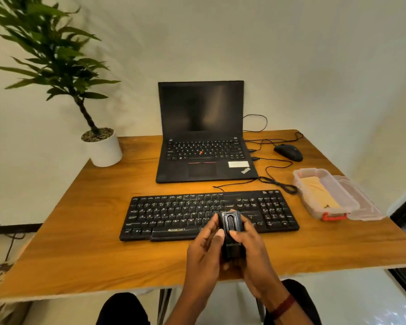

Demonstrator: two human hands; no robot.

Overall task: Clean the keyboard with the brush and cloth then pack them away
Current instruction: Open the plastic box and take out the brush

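My view starts at the person's dark-clad knees (123, 309) under the table edge, and just above them both hands come together over the near side of the table (92, 242).

The brush (231, 227), a black, stubby body with a slider down its face, stands upright between them. The left hand (205, 249) clasps it from the side, and the right hand (251, 247) wraps the other side with its thumb on the slider. I see no bristles, so I judge it is not yet extended.

Just behind the hands lies the black keyboard (174, 214), flat and parallel to the table edge. No brush or cloth touches it. To the right, well apart, sits a clear container (303, 198) with a red latch. The tan cloth (317, 191) is folded inside it, and the lid (366, 207) rests beside it.

Further back are an open laptop (201, 109) with a dark screen, a mouse (288, 152) and a potted plant (103, 148).

By my reading this is the very start. The brush is in hand, while brushing, wiping and packing both tools away all remain.
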